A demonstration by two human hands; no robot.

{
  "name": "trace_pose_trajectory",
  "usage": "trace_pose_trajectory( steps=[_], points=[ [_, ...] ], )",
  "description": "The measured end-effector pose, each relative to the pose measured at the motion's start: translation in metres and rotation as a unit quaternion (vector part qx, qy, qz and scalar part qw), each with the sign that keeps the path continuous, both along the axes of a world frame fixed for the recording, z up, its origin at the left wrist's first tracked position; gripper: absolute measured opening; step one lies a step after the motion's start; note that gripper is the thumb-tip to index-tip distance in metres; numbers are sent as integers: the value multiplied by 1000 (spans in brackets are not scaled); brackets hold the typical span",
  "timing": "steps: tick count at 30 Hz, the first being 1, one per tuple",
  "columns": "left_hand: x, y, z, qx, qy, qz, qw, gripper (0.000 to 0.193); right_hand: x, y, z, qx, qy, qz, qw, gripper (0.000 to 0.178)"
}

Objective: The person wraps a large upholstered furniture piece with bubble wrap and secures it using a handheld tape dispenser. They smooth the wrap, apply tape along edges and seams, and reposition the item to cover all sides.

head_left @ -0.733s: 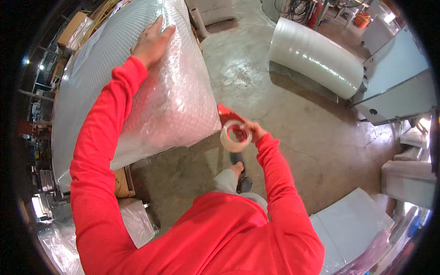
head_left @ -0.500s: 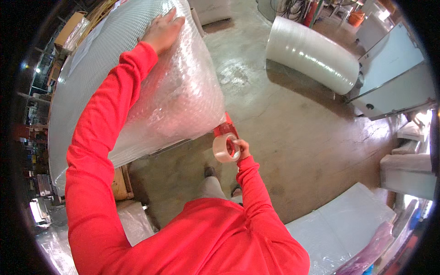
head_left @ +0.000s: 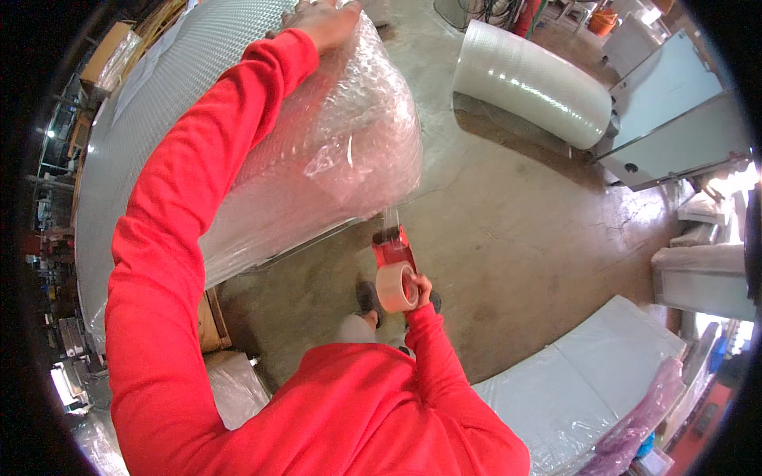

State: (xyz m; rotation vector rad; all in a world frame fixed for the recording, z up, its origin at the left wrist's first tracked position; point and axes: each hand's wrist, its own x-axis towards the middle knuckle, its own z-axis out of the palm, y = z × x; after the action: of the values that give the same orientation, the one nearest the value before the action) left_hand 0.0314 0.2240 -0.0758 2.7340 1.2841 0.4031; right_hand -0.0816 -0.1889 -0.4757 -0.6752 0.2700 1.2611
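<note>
- The left hand (head_left: 324,24) rests on top of a large package (head_left: 309,170), near the upper edge of the view. It is unclenched, with the fingers extended and partly cut off by the frame.
- The right hand (head_left: 423,290) is closed on a red tape dispenser (head_left: 395,250), in front of the body and above the floor (head_left: 500,230).
- The dispenser carries a wide tape roll (head_left: 390,289); its red head points away from the body, toward the package.
- A clear tape strip (head_left: 390,216) spans the short gap between the dispenser head and the package's lower corner.
- The package is covered in clear bubble wrap, creased and bunched at the corner nearest the dispenser. It occupies the left side of the view.
- A large bubble wrap roll (head_left: 532,86) lies on its side on the floor, well apart from the package, beside a pale cabinet (head_left: 667,83).
- A white sheet (head_left: 583,361) lies at lower right, with pinkish plastic film (head_left: 635,420) beside it.
- An open cardboard box (head_left: 107,54) stands at upper left.
</note>
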Motion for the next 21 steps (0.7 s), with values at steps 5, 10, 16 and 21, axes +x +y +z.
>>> trace_pose_trajectory(
  steps=[5,10,16,21],
  points=[
    [2,-4,-7,43,68,-14,997,58,-38,-47,78,20,103,-8,994,54],
    [2,-15,3,-26,-160,42,986,79,-44,-49,200,55,125,14,991,60],
    [-52,-77,28,-186,-347,-238,888,59,-14,10,319,175,138,36,974,56],
    [-126,-98,20,-65,-240,-259,933,48,-7,50,390,276,186,25,943,53]
  ],
)
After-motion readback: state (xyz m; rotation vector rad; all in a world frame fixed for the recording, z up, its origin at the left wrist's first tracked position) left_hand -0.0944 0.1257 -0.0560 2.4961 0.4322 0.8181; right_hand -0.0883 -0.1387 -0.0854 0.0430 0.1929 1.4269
